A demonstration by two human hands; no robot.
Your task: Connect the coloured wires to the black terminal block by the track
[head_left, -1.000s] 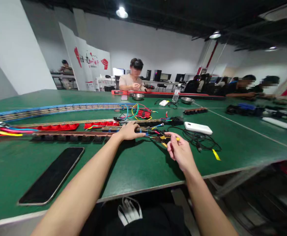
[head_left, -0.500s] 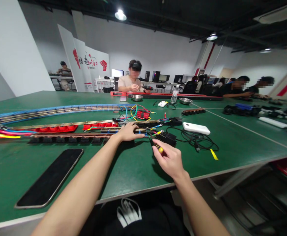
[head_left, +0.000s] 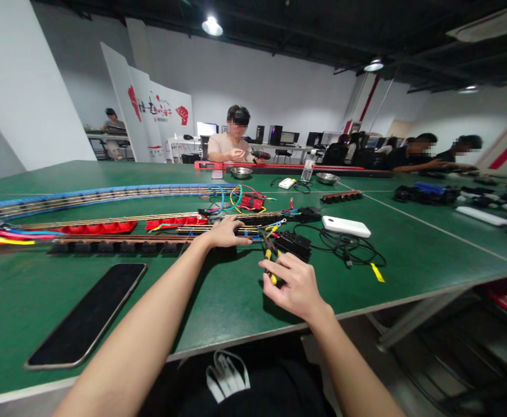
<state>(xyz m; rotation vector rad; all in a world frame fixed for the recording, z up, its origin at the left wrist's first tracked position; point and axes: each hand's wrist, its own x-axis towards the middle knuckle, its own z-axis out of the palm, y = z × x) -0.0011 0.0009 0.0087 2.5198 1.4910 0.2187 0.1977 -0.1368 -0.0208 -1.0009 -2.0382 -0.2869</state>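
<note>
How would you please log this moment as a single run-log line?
left hand: resting on terminal strip | right hand: gripping yellow-handled tool | phone: flat on green table

A dark phone (head_left: 86, 315) lay flat on the green table (head_left: 28, 278), near its front edge. A white power bank (head_left: 346, 226) sat beside coiled black cables (head_left: 349, 246). Farther back stood two steel bowls (head_left: 241, 171), a bottle (head_left: 308, 169) and a seated person (head_left: 231, 145).
</note>
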